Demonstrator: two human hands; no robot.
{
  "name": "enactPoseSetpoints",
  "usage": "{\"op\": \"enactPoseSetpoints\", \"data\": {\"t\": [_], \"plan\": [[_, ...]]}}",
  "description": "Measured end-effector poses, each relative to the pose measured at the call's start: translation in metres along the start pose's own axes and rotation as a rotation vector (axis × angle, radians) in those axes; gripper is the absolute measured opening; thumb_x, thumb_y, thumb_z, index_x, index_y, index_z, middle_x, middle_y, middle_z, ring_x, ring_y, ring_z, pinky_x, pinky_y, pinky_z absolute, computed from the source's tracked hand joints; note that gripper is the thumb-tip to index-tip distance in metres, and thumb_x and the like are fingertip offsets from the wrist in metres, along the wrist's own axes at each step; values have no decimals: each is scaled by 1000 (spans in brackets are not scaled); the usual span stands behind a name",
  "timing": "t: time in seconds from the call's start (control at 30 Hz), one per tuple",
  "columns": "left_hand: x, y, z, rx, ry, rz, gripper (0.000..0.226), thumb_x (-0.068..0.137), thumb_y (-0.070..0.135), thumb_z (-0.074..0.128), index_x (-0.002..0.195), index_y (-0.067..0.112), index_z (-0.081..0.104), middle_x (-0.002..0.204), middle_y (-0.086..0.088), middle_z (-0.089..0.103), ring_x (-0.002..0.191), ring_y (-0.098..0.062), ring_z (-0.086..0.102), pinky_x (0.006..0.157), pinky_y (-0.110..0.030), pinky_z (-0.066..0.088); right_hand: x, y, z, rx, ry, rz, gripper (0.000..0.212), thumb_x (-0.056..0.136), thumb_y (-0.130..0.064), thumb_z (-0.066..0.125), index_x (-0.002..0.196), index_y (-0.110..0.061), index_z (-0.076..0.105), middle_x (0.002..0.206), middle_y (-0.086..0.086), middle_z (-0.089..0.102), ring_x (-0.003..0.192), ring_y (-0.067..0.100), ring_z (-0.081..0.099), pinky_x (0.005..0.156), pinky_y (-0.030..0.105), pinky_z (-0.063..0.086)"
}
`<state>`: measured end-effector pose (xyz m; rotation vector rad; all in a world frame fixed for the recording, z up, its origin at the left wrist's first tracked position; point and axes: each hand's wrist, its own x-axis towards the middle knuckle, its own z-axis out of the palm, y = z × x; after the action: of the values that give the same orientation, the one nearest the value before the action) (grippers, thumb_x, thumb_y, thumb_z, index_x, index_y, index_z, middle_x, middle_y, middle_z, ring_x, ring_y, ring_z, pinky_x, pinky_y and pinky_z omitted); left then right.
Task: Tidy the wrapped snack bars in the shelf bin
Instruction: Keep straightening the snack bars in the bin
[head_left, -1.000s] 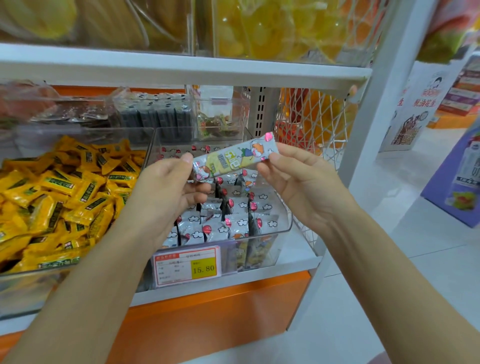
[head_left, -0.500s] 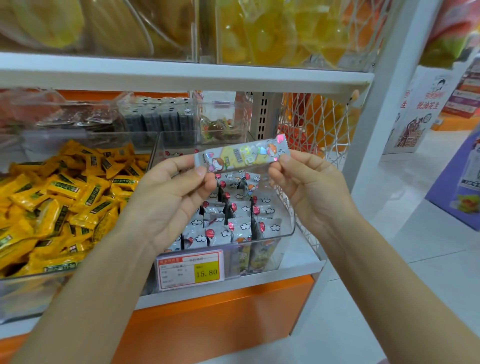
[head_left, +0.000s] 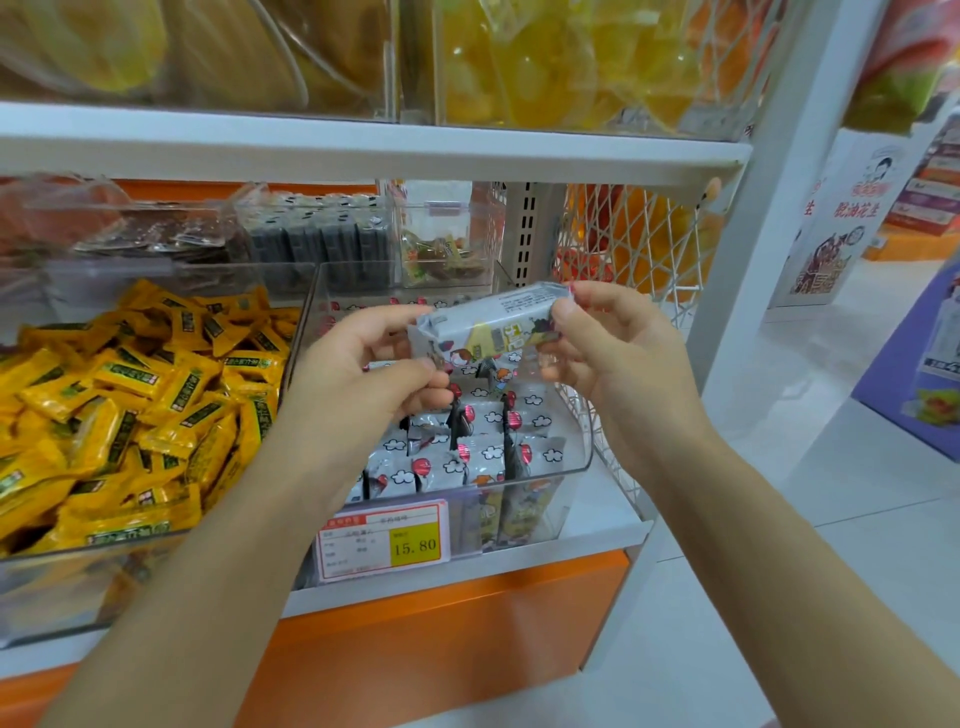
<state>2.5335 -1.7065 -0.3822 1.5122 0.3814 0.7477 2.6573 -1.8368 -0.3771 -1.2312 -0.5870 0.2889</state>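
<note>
One bar in hand over a half-tidied bin

We held a single snack bar (head_left: 488, 322) above the clear shelf bin (head_left: 540, 475), our left hand (head_left: 363, 374) pinching one end between thumb and curled fingers, our right hand (head_left: 613, 353) pinching the other. Below it, most bars (head_left: 483, 447) stood upright in rows, so we judged the tidying well along, with this one yet to be slotted back. The price tag (head_left: 384, 540) on the bin's front read 15.80; the wrapper's print was too small to read. In the neighbouring bin lay yellow packets (head_left: 130, 405).
</note>
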Motion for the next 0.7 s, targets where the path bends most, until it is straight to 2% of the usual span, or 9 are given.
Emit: {"op": "enactPoseSetpoints", "data": {"t": [0.1, 0.17, 0.2, 0.27, 0.33, 0.43, 0.57, 0.63, 0.7], "plan": [[-1, 1, 0, -158, -21, -81, 31, 87, 9, 58, 118, 10, 59, 95, -7, 62, 74, -13, 66, 63, -21, 53, 1, -2, -1, -13, -32, -21, 21, 84, 11, 57, 89, -10, 55, 81, 7, 61, 74, 20, 61, 61, 25, 52], [0, -1, -2, -74, -1, -37, 31, 89, 16, 57, 119, 10, 58, 89, -4, 63, 71, -9, 63, 61, -20, 52, 2, -4, -3, 3, -74, 5, 23, 81, 15, 52, 81, -7, 54, 81, 11, 58, 72, 23, 59, 63, 27, 53], [0, -2, -3, -27, 8, -10, 30, 89, 15, 57, 119, 12, 58, 88, -2, 64, 69, -7, 62, 59, -19, 51, 2, -4, -3, 30, -101, 31, 18, 80, 13, 51, 80, -5, 54, 85, 16, 58, 74, 26, 60, 63, 28, 54], [0, -2, -5, 36, 15, 16, 29, 88, 11, 59, 115, 20, 60, 100, -2, 66, 68, -7, 62, 59, -20, 51, 3, -4, -3, 66, -132, 74, 6, 78, 1, 54, 83, -2, 54, 89, 25, 56, 78, 32, 59, 64, 30, 55], [0, -2, -5, 89, 20, 44, 31, 86, 8, 61, 111, 28, 61, 109, -3, 64, 67, -8, 64, 62, -22, 53, 2, -3, -3, -18, -126, 40, 6, 83, -4, 62, 88, -4, 58, 91, 27, 57, 84, 37, 61, 68, 32, 57], [-2, -1, -4, 172, 11, 93, 37, 85, 6, 63, 114, 28, 59, 107, 1, 63, 66, -10, 67, 67, -23, 57, 0, -2, -1, -150, -118, -39, 12, 85, -1, 63, 93, -9, 65, 93, 16, 67, 86, 27, 69, 72, 34, 58], [-4, 1, -1, 255, -14, 127, 40, 84, 5, 63, 118, 27, 58, 106, 6, 63, 66, -8, 68, 64, -16, 54, -1, -3, 1, -204, -70, -98, 11, 84, -2, 64, 85, -11, 69, 80, 6, 69, 67, 7, 67, 62, 18, 53], [-5, 2, 0, 348, -15, 157, 41, 84, 7, 64, 117, 30, 58, 105, 7, 63, 67, -8, 68, 65, -19, 55, -2, -2, 2, -237, -37, -128, 12, 83, -4, 65, 81, -15, 70, 77, 2, 68, 64, 2, 63, 58, 13, 49], [-6, 2, 1, 459, -17, 204, 40, 82, 10, 65, 114, 34, 58, 107, 3, 61, 72, -12, 67, 69, -27, 57, -2, -1, 4, -274, -1, -148, 15, 82, -8, 66, 73, -20, 69, 76, -2, 68, 69, 5, 62, 62, 16, 47]]}}
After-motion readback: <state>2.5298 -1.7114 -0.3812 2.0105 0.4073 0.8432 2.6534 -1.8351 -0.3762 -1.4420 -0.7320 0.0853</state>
